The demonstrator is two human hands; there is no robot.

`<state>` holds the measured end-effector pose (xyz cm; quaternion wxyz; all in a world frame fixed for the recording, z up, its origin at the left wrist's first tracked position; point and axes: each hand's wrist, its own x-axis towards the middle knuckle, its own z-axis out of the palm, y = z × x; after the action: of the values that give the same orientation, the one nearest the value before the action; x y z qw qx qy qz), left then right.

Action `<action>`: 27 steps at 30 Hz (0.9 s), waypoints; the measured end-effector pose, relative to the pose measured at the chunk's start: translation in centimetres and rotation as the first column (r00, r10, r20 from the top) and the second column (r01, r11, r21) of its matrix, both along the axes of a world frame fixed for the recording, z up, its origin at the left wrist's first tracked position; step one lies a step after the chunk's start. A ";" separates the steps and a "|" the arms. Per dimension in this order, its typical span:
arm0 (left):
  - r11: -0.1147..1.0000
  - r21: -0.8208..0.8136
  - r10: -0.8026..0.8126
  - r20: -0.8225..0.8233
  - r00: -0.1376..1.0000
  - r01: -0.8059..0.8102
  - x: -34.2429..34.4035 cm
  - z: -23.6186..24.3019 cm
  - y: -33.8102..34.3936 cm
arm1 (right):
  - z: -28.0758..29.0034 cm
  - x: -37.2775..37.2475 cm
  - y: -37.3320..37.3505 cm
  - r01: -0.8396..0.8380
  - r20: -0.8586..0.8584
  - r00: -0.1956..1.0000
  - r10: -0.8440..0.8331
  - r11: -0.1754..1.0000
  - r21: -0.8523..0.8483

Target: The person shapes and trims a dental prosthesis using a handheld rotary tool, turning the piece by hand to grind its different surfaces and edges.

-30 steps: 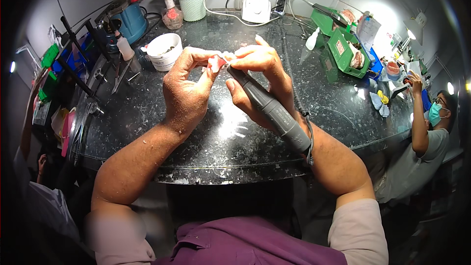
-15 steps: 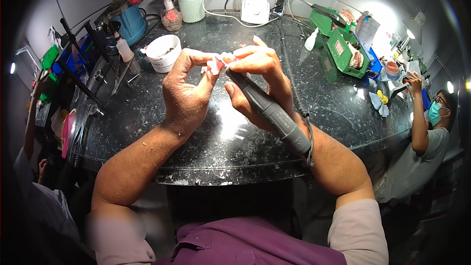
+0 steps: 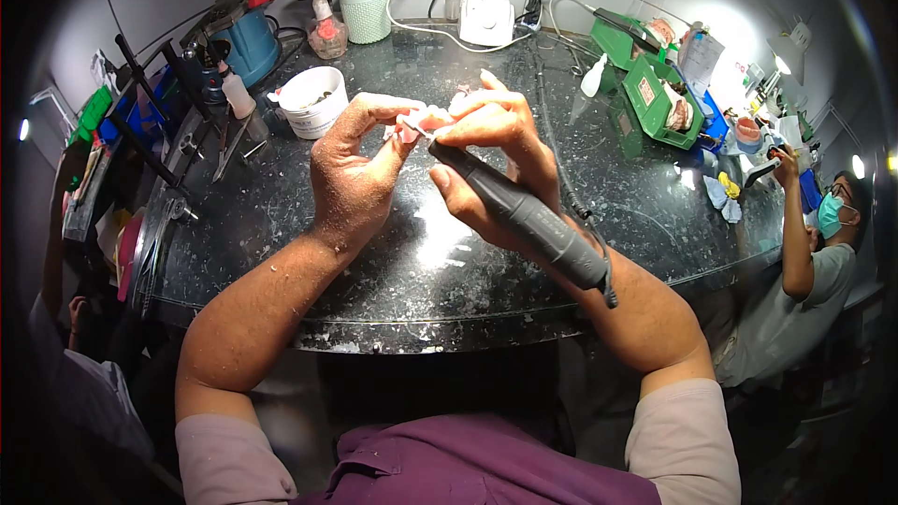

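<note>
Over the middle of the dark bench, a pink denture (image 3: 429, 119) is pinched between thumb and fingers of my left hand (image 3: 357, 161). My right hand (image 3: 500, 154) grips a black dental handpiece (image 3: 524, 215) like a pen. Its thin bit points at the denture, close against the pink surface; whether it touches I cannot make out. The fingertips of my right hand are beside the denture and partly hide it. A cord from the handpiece runs behind my right hand. Pale dust covers my left hand and forearm.
The speckled black bench (image 3: 374, 309) curves around me. A white tub (image 3: 313, 101) stands beyond my left hand, near a green cup (image 3: 365, 17). Green boxes (image 3: 662, 103) with dental models sit at the right. A masked person (image 3: 828, 215) works at the far right; another person is at the left.
The handpiece's rear end has swung a little right and down, and its bit sits slightly left. The denture has turned slightly in my fingers. My left hand has barely moved.
</note>
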<state>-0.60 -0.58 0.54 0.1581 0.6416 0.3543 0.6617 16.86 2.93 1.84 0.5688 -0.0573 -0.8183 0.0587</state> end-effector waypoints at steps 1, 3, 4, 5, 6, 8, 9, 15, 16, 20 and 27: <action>1.000 0.000 -0.001 0.000 1.000 0.001 -0.3 -0.1 0.2 | 0.0 0.0 0.0 0.001 0.000 1.000 -0.001 1.000 0.000; 0.995 -0.044 -0.091 0.021 0.996 0.092 -0.9 -0.2 0.7 | 0.0 0.0 0.1 -0.030 -0.116 0.993 0.020 0.996 -0.089; 0.997 -0.026 -0.072 -0.016 0.997 0.072 -1.0 0.0 0.7 | 0.0 -0.1 0.0 -0.012 -0.133 0.991 0.001 0.997 -0.082; 0.997 -0.027 -0.072 -0.016 0.997 0.072 -1.2 0.1 0.7 | 0.0 -0.1 0.0 -0.012 -0.134 0.991 0.001 0.997 -0.082; 0.997 -0.016 -0.076 -0.032 0.997 0.076 -1.3 0.2 0.7 | -0.1 -0.2 0.0 -0.033 -0.126 0.992 0.021 0.995 -0.093; 0.997 -0.007 -0.079 -0.047 0.996 0.079 -1.4 0.2 0.7 | -0.2 -0.4 0.0 -0.055 -0.120 0.992 0.042 0.993 -0.106; 0.999 -0.005 -0.043 -0.068 0.997 0.043 -1.4 0.2 0.7 | -0.1 -0.4 0.0 -0.052 -0.114 0.993 0.041 0.994 -0.096; 1.000 0.009 -0.012 -0.105 0.994 0.013 -1.1 0.1 0.5 | -0.1 -0.5 0.1 -0.023 -0.095 0.995 0.019 0.999 -0.040; 1.000 0.003 -0.021 -0.092 0.996 0.021 -1.0 0.0 0.5 | -0.1 -0.6 0.1 -0.026 -0.090 0.996 0.023 0.999 -0.029; 0.999 -0.030 -0.035 -0.054 0.998 0.034 -0.8 0.0 0.4 | -0.2 -0.3 0.3 -0.021 -0.082 0.996 0.018 0.999 -0.030; 0.994 -0.061 -0.093 0.013 0.996 0.094 -0.9 -0.3 0.5 | -0.1 -0.4 0.1 -0.039 -0.076 0.996 0.036 0.999 -0.035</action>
<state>-1.52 -0.04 0.27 0.2103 0.6490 0.3435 0.6454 16.44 3.00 1.77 0.5970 -0.0498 -0.7961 0.0863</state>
